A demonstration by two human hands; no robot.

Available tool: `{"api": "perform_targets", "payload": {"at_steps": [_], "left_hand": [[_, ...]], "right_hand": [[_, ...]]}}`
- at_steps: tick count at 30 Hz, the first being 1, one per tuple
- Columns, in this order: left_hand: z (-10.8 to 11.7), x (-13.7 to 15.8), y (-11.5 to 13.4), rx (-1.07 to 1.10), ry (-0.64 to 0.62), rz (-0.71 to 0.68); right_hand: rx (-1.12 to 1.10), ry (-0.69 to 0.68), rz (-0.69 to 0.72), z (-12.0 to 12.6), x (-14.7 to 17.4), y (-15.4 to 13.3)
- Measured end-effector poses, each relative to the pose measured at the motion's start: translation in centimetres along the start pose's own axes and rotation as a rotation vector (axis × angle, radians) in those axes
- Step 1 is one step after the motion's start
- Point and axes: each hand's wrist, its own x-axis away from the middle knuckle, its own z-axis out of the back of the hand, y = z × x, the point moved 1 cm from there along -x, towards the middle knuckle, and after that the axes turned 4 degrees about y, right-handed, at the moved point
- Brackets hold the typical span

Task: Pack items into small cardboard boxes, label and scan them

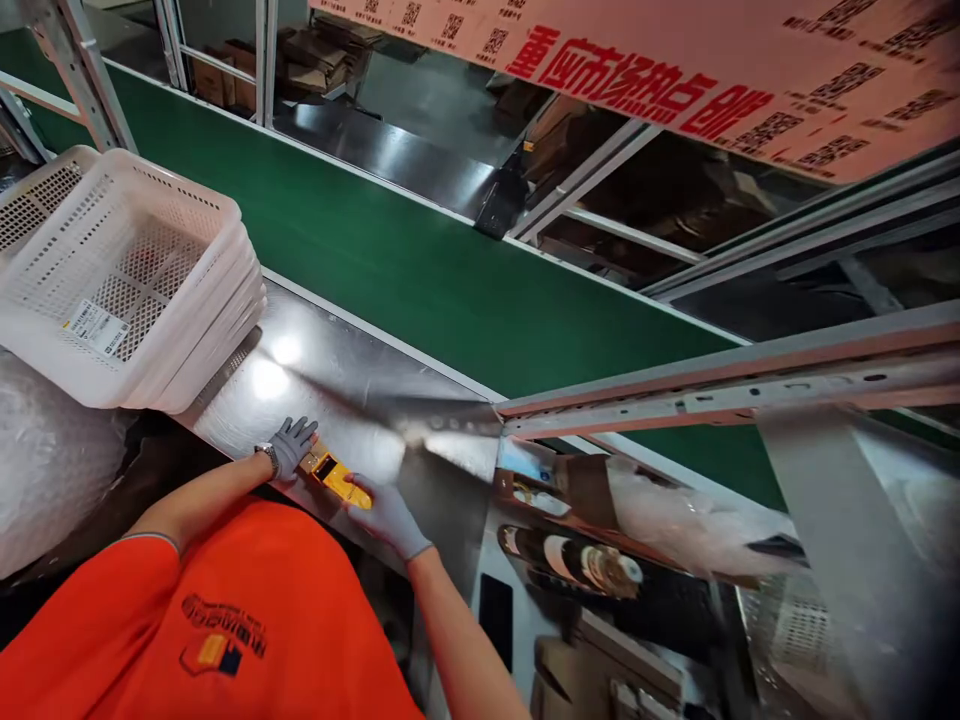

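Observation:
A grey glove covers my left hand (291,447), which rests on the steel worktop (360,400) with its fingers stretched out. Beside it, my gloved right hand (386,515) is closed around one end of a yellow handheld tool (343,484) with a dark window in its body. The tool's far end reaches close to my left fingers, over a small brownish piece that I cannot make out. Whether my left hand touches that piece is unclear.
Stacked white plastic baskets (225,290) stand at the left, above bubble wrap (52,460). A green conveyor belt (420,270) runs behind the worktop. At the right are a metal rail (637,390), a cardboard box (592,490) and dark bottles (570,560).

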Motion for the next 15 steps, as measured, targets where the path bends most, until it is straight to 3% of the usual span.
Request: {"api": "perform_targets", "payload": {"at_steps": [5,11,15], "left_hand": [[0.0,-0.1,-0.1,-0.02,-0.036,0.034],[-0.1,-0.7,-0.4,0.031,-0.02,0.095],[-0.2,-1.3,-1.0,0.042,-0.028,0.129]], "right_hand": [[0.275,-0.053,-0.079,3.3,2.2,-0.2],[0.199,-0.096,-0.189,2.1,-2.1,-3.2],[0.232,-0.004,-0.266,4.6,-2.0,-2.8]]}}
